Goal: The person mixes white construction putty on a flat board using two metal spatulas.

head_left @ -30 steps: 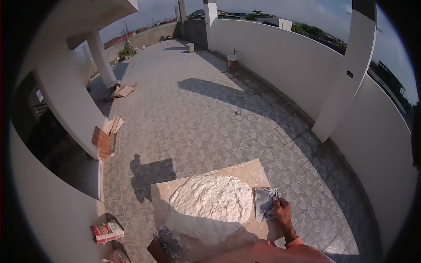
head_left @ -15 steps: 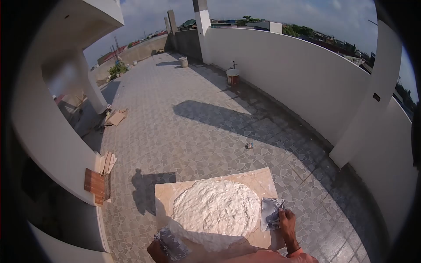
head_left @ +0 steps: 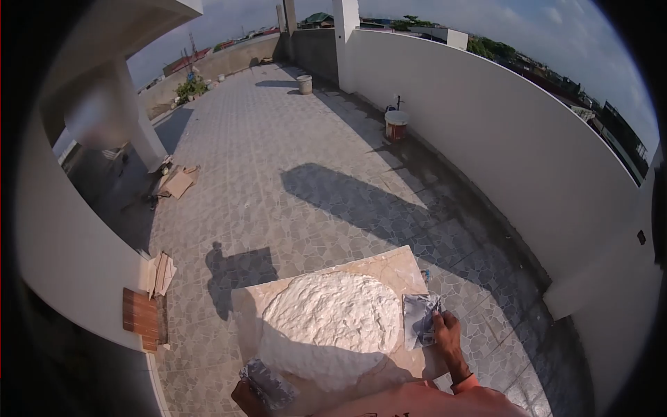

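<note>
Trowel [head_left: 420,320] blade lengthwise away, right hand [head_left: 447,333]

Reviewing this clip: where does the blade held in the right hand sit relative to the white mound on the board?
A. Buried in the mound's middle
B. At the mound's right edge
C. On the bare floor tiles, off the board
B: the right hand holds its putty blade flat against the right edge of the white mound, over the board.

One head-worn view looks forward and down across a tiled terrace floor [head_left: 292,160]; a plaster-heaped board [head_left: 399,267] sits close at the bottom edge; curved parapet wall [head_left: 500,118] runs away rightward.
</note>
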Demonstrator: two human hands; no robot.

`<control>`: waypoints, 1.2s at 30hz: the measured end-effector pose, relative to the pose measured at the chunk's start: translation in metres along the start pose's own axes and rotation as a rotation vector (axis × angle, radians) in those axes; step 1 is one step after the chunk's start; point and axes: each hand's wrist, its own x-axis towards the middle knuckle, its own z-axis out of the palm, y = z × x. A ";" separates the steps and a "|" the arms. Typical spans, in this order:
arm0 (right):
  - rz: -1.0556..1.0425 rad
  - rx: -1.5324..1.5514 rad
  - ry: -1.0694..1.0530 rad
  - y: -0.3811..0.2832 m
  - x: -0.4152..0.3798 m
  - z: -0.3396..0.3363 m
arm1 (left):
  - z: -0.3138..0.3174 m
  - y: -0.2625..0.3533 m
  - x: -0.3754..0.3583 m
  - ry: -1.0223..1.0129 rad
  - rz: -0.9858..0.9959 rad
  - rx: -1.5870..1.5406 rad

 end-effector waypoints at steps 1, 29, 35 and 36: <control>0.040 0.014 0.011 -0.007 0.023 0.016 | 0.018 -0.007 0.034 -0.011 0.080 0.073; -0.001 -0.070 -0.018 -0.289 0.702 0.405 | 0.524 0.173 0.615 -0.038 0.092 0.036; 0.032 -0.040 0.017 -0.344 0.846 0.509 | 0.659 0.232 0.762 0.004 -0.069 -0.188; 0.055 -0.081 0.006 -0.353 0.862 0.518 | 0.668 0.238 0.785 -0.039 -0.066 -0.188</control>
